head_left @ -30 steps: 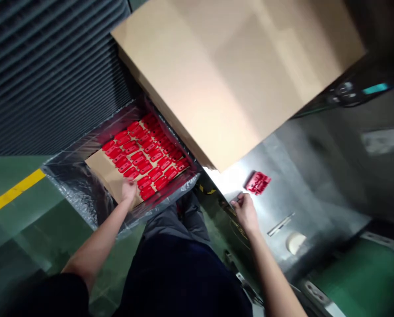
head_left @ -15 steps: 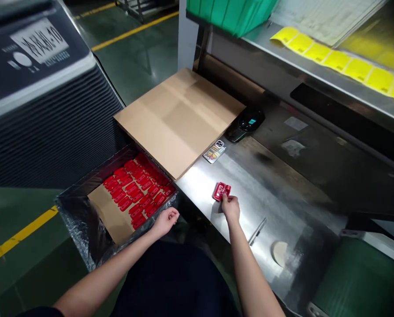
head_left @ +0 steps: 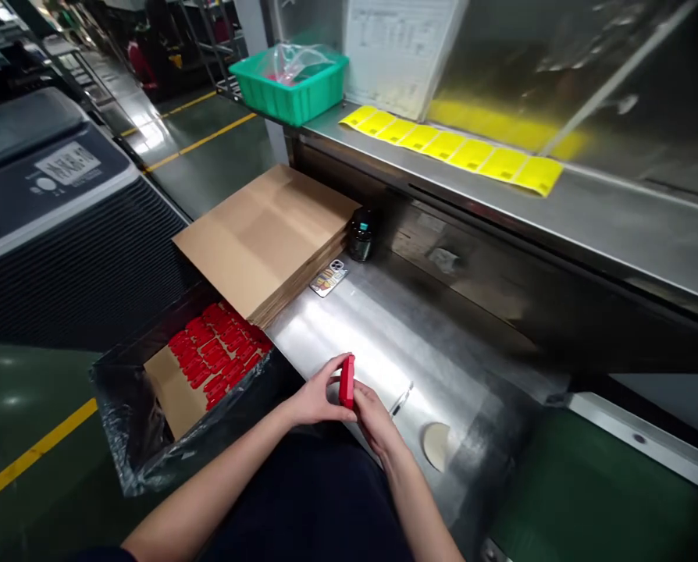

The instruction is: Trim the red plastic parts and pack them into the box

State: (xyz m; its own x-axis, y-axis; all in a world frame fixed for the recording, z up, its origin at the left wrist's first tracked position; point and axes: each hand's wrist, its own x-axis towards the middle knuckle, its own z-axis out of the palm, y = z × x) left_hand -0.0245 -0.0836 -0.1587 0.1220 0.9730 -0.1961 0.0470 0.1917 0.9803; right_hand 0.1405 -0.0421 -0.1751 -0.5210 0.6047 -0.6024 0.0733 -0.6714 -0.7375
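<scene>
Red part on edge between left hand and right hand, both pinching it.

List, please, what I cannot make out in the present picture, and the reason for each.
In the head view:
Red plastic part in the left grip: far side, turned away.
Plastic-lined box: anything below its cardboard sheet, which covers it.
Yellow labels: print, too small.
Green bin: contents, veiled by clear bag.
Conveyor belt: right side, cut by picture edge.
</scene>
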